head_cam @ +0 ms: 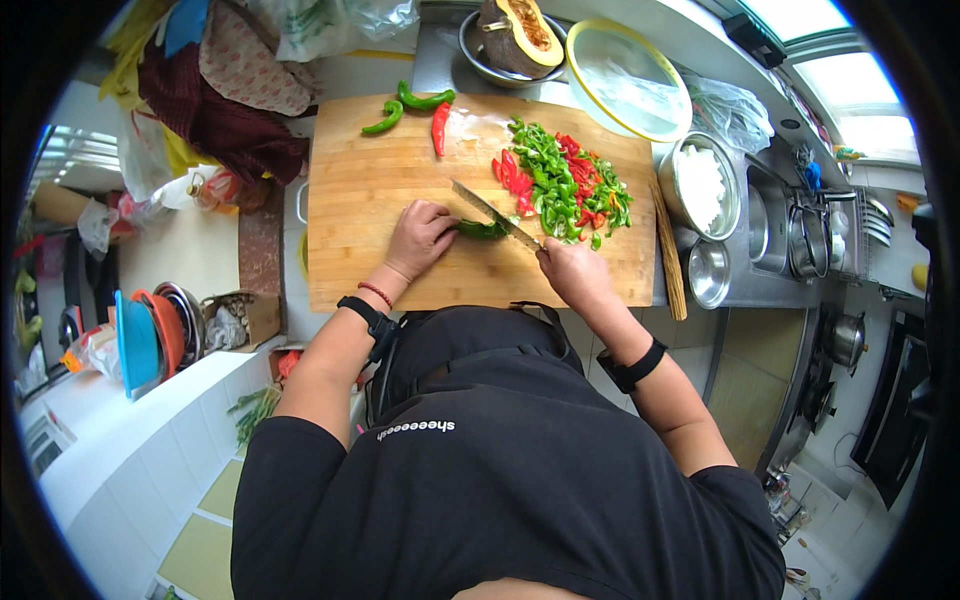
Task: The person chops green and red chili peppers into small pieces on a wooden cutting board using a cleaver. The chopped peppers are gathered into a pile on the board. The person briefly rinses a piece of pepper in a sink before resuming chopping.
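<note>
My left hand (421, 234) grips a green chili pepper (480, 229) by its left part, pressing it to the wooden cutting board (360, 255). A kitchen knife (487, 208) is in my right hand (576, 271), its blade slanting across the pepper's right end. Just past the blade lie red pepper slices (513, 180). Behind them spreads a heap of chopped green pepper (551, 176) with chopped red pepper (581, 171) mixed in. Toward the board's far edge rest a whole red chili (440, 129) and two whole green chilies (424, 99).
At the far side stand a metal bowl holding a cut pumpkin (525, 37) and a yellow-rimmed plastic basin (630, 82). To the right are a wooden stick (667, 251), a metal bowl of white pieces (699, 187), a small metal bowl (709, 274) and a sink (766, 217).
</note>
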Available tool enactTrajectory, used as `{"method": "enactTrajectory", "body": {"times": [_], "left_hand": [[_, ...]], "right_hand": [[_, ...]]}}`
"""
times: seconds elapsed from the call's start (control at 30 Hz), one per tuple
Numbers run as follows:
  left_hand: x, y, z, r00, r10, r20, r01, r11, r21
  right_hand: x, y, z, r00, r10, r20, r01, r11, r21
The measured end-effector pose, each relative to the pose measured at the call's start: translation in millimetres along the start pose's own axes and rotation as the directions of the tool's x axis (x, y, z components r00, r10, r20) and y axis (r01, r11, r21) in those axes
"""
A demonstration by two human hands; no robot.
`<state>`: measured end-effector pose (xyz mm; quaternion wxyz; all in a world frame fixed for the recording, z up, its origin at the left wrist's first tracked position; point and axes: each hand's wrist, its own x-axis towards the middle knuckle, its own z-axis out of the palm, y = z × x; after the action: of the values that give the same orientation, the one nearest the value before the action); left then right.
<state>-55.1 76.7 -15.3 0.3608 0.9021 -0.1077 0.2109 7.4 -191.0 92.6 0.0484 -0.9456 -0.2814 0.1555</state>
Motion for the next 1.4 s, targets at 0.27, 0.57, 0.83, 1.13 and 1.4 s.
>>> {"method": "enactTrajectory", "body": {"times": [0.27,0.57,0.83,1.13,1.4], "left_hand": [[-1,2,0,1.000,0.000,-0.008,0.000,0.999,0.043],[0,1,1,1.000,0.010,0.011,-0.011,0.998,0.057],[-4,5,-2,0.999,0.049,0.024,-0.051,0.994,0.100],[-15,12,-11,0.997,0.072,-0.018,-0.070,0.993,0.098],[-27,12,-10,0.993,0.114,-0.008,-0.114,0.993,-0.011]], "right_hand": [[28,10,41,0.990,0.030,-0.140,0.007,0.966,0.258],[3,3,-1,0.999,0.035,0.035,-0.041,0.979,0.201],[33,-2,42,0.995,0.089,-0.048,-0.075,0.969,0.234],[0,7,0,0.999,0.000,-0.053,0.019,0.937,0.349],[-15,-4,-5,0.988,0.008,0.152,-0.030,0.989,0.147]]}}
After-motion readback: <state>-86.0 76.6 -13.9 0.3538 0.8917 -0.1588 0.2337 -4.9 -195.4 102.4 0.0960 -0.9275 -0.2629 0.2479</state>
